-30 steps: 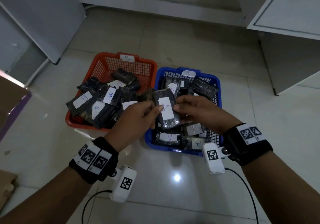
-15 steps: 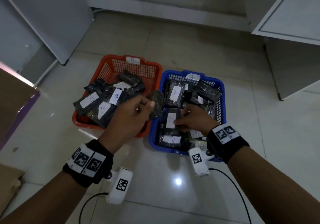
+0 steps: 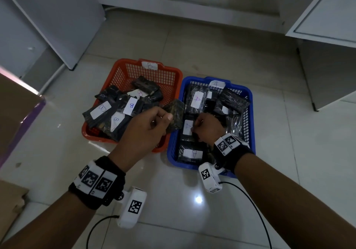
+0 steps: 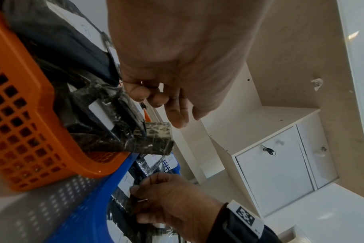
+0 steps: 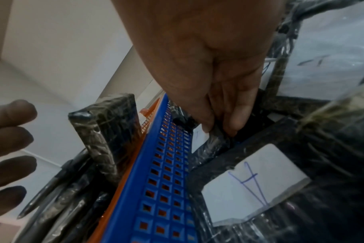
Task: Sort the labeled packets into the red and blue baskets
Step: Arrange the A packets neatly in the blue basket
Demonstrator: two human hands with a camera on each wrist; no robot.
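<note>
Two hands: right hand (image 3: pixel 207 128) pinches an A-labeled packet (image 3: pixel 187 129); left hand (image 3: pixel 146 131) loosely curled, grip released.

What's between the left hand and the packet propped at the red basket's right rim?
Nothing visible. The left hand is open beside the packet, bare gap between; the right hand works apart in the blue basket.
</note>
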